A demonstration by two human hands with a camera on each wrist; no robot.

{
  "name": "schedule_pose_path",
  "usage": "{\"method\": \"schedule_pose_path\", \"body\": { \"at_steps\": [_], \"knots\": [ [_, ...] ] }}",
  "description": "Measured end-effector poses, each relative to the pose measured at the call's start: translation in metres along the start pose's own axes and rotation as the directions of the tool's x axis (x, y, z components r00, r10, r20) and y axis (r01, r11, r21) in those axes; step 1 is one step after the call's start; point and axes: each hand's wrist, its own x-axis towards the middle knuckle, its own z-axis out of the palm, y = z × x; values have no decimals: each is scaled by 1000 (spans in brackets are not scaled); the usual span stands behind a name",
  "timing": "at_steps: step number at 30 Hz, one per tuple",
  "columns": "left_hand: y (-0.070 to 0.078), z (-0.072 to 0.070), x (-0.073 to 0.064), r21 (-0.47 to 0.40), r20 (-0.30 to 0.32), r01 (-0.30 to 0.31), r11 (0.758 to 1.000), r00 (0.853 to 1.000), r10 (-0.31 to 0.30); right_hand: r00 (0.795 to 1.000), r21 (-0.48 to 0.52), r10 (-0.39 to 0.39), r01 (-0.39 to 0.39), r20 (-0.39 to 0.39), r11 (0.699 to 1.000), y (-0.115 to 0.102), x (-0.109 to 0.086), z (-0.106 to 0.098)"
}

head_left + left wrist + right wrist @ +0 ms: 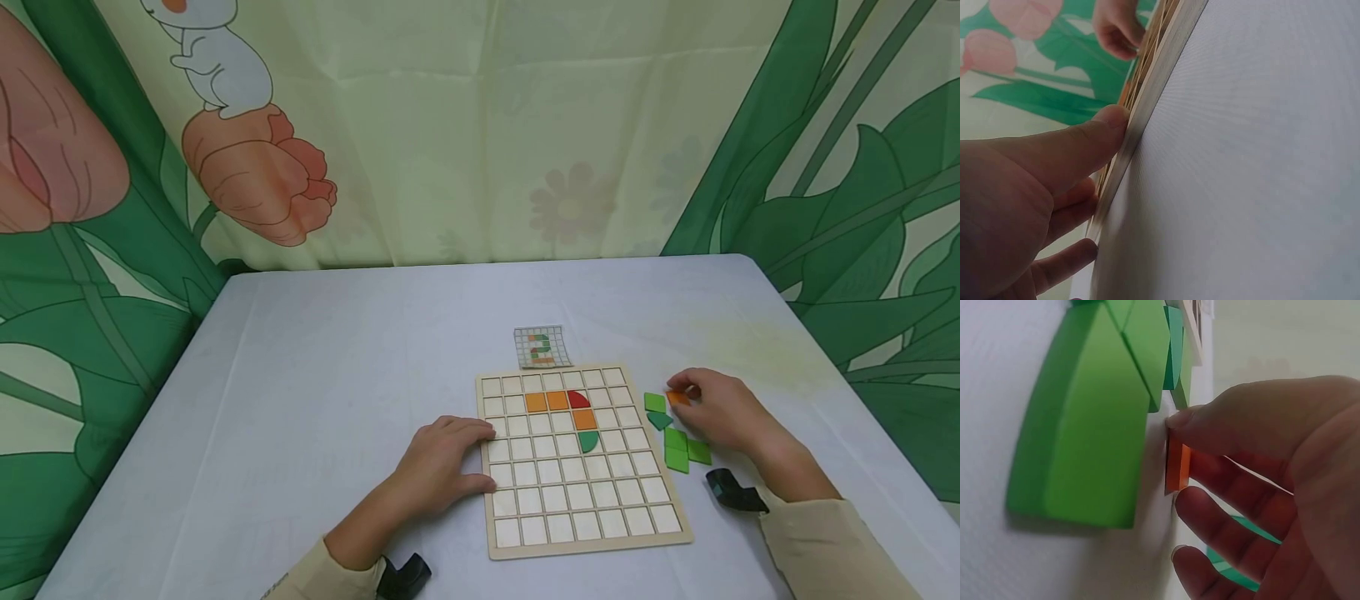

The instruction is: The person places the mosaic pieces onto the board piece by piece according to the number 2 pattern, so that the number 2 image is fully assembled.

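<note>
A wooden grid board (592,547) lies on the table. In its cells are orange square tiles (557,401), a red quarter-round tile (578,400) and a green quarter-round tile (588,441). My left hand (444,463) rests at the board's left edge, thumb and fingertips against the rim, as the left wrist view also shows. Right of the board, my right hand (716,410) pinches an orange tile (1179,464) between thumb and fingers, low over the tabletop. Beside that hand lie several light green tiles (1094,431) and a dark green tile (659,420).
A small card (542,347) with a printed grid and coloured pattern lies just behind the board. White cloth covers the table (315,400). A curtain (480,133) with printed flowers and leaves hangs behind. Dark wrist devices (405,577) sit at both cuffs.
</note>
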Motion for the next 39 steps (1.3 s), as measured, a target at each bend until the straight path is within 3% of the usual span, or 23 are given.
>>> {"method": "schedule_pose_path", "body": {
  "at_steps": [13,22,39],
  "knots": [
    [0,0,0,6,-8,-3,1000,1000,3,1000,10,-13,13,8,1000,-12,0,-2],
    [0,0,0,-1,-11,-3,1000,1000,3,994,26,-107,107,-5,994,-30,-3,-1],
    [-1,1,0,-1,-24,-17,1000,1000,16,986,75,-169,170,-10,983,-59,-5,10]
  ]
}}
